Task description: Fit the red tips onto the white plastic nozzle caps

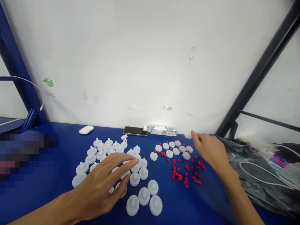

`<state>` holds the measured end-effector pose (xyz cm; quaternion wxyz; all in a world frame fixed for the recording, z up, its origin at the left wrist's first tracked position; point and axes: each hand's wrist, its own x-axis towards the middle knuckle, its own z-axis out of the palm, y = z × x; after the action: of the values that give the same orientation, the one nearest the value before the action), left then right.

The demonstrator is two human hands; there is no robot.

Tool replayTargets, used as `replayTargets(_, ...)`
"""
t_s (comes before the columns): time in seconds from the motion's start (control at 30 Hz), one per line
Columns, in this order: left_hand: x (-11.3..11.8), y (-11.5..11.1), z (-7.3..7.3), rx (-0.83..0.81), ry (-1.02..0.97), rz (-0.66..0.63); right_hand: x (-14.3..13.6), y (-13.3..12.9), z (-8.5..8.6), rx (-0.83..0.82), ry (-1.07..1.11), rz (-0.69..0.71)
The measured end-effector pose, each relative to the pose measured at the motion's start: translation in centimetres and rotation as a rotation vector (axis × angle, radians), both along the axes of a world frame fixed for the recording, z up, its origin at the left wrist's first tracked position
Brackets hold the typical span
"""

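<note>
My left hand (103, 184) is over a cluster of white plastic nozzle caps (82, 167), its thumb and fingers apart with nothing between them. It hides part of the cluster. On the right, my right hand (208, 150) is raised near the wall, its fingertips pinched at the edge of a blurred white cap (188, 134). Just left of that hand, several white caps with red tips (169, 153) stand grouped on the blue table (161, 175). Small loose red tips (179, 177) lie scattered in front of them.
Along the wall lie a white case (86, 129), a dark phone (135, 131) and a clear water bottle (160, 130) on its side. Black plastic bagging (253, 178) and a white cable (262, 179) crowd the right side. Slanted frame posts (255, 65) flank the table.
</note>
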<state>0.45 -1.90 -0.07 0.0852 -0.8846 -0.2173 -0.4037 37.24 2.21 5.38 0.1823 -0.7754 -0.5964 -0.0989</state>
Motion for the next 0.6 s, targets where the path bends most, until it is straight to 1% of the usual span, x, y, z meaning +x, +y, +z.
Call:
replayTargets(0.07, 0.1, 0.0, 0.1, -0.023, -0.007, -0.028, 2.3, 0.9, -0.4, -0.089, -0.005, -0.138)
replayTargets(0.13, 0.2, -0.2, 0.2, -0.042, -0.019, -0.049, 3.9, 1.6, -1.4, -0.201, 0.012, -0.212)
replayTargets(0.2, 0.3, -0.3, 0.3, -0.063, -0.03, -0.06, 5.0, 2.0, -2.4, -0.297, 0.038, -0.239)
replayTargets(0.27, 0.4, -0.4, 0.3, -0.087, -0.035, -0.066, 5.6, 2.2, -3.0, -0.344, 0.059, -0.245)
replayTargets(0.3, 0.4, -0.4, 0.3, -0.095, -0.035, -0.068, 5.7, 2.2, -3.1, -0.343, 0.064, -0.244)
replayTargets(0.37, 0.4, -0.4, 0.3, -0.103, -0.034, -0.072, 5.7, 2.1, -2.7, -0.295, 0.061, -0.235)
replayTargets(0.43, 0.3, -0.3, 0.3, -0.099, -0.022, -0.083, 4.9, 1.7, -1.8, -0.196, 0.055, -0.196)
replayTargets(0.47, 0.3, -0.3, 0.3, -0.093, -0.011, -0.089, 4.3, 1.5, -1.3, -0.139, 0.058, -0.15)
replayTargets(0.53, 0.2, -0.2, 0.3, -0.082, 0.011, -0.097, 2.4, 0.8, -0.5, -0.049, 0.082, 0.002)
replayTargets(0.6, 0.2, -0.1, 0.4, -0.072, 0.018, -0.101, -0.1, 0.0, -0.2, -0.021, 0.134, 0.213)
